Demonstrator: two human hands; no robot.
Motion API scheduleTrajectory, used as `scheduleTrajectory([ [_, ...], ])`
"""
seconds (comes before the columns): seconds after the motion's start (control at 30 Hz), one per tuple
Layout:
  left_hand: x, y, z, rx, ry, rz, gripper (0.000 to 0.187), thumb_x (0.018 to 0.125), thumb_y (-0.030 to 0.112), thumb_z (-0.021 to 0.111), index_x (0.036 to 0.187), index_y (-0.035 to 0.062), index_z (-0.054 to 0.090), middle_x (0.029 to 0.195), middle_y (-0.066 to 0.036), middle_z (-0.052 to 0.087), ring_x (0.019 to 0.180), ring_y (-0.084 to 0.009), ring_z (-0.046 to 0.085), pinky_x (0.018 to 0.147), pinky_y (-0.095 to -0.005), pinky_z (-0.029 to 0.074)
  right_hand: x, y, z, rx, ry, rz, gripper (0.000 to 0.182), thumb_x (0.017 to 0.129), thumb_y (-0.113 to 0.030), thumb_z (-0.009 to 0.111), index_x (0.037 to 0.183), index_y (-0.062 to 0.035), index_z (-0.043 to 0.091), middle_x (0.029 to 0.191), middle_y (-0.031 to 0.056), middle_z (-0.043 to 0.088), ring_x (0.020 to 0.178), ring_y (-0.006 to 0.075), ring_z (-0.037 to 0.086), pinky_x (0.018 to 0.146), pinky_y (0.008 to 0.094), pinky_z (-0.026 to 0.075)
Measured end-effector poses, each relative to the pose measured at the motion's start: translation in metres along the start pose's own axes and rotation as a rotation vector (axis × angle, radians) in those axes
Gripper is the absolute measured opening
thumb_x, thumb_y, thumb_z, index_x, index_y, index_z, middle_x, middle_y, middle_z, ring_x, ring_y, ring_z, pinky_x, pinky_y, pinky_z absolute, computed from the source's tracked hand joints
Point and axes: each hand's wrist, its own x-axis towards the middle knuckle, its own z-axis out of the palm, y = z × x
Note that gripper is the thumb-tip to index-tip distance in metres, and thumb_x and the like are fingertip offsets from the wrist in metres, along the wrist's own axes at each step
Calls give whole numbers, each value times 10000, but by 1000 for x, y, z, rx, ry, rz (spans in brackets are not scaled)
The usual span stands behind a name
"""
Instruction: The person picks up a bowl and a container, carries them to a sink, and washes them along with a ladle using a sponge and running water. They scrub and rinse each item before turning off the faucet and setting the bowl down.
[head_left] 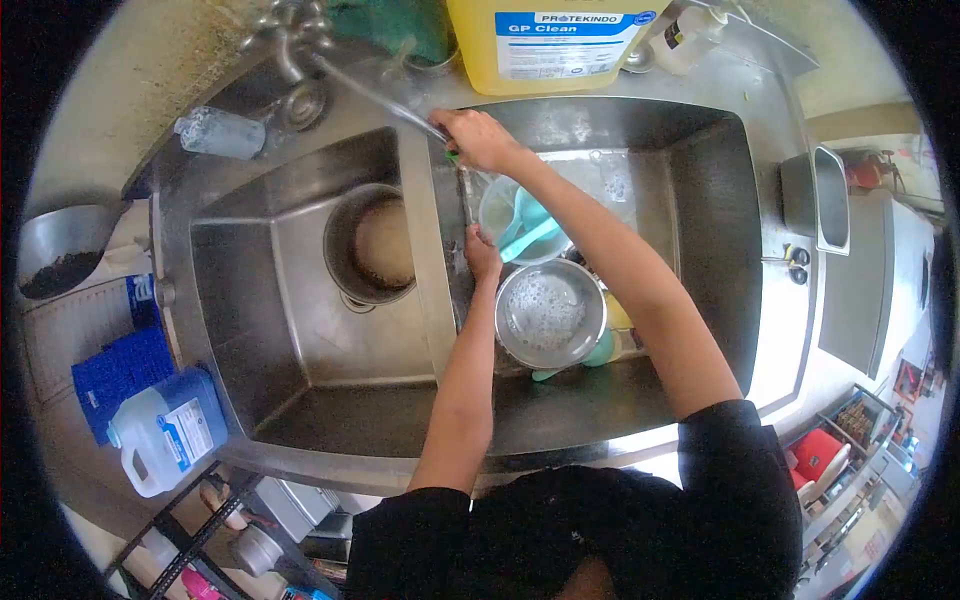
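A stainless-steel double-basin sink (421, 290) spreads across the view, a flat divider running from its rear edge to its front edge. Behind the right basin, on the rear ledge, stands a yellow GP Clean jerrycan (565, 60). A translucent jug of blue liquid (175, 425) sits outside the front left corner. In the left basin, against the divider, is a deep metal pot (343, 225) with pale, cloudy contents. The right basin carries a metal pan (550, 356) of sudsy liquid, toward its left side; just behind it is a pale translucent bowl (493, 205) with turquoise utensils (533, 225) in it. Beyond the right edge of the sink stands a rectangular steel container (799, 195). From the rear ledge a long metal spout (375, 95) slants toward the rear end of the divider, its outer end gripped by the right hand (480, 138), fingers wrapped around it. The left hand (482, 253) is at the left wall of the right basin, near the bowl, its fingers curled; whether it grips anything cannot be told. Near the rear left corner is a clear plastic bottle (222, 132). Smallest, black looped handles (799, 266) show by the right edge.
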Motion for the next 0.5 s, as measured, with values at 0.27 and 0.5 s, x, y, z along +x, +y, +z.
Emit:
scheduleTrajectory([
  [0.27,3,-6,2,9,17,45,258,703,-35,496,949,32,458,870,-146,553,822,-263,547,692,-329,421,3,0,-2,-24,-31,2,437,552,-10,617,951,-65,447,693,139,574,697,317,559,618,406,444],
  [0.5,2,-5,2,15,30,40,276,686,-50,504,945,31,455,864,-147,551,830,-276,539,697,-335,416,4,-2,-2,-31,-19,-4,424,550,-1,621,936,-57,454,676,143,566,686,330,544,603,396,422],
])
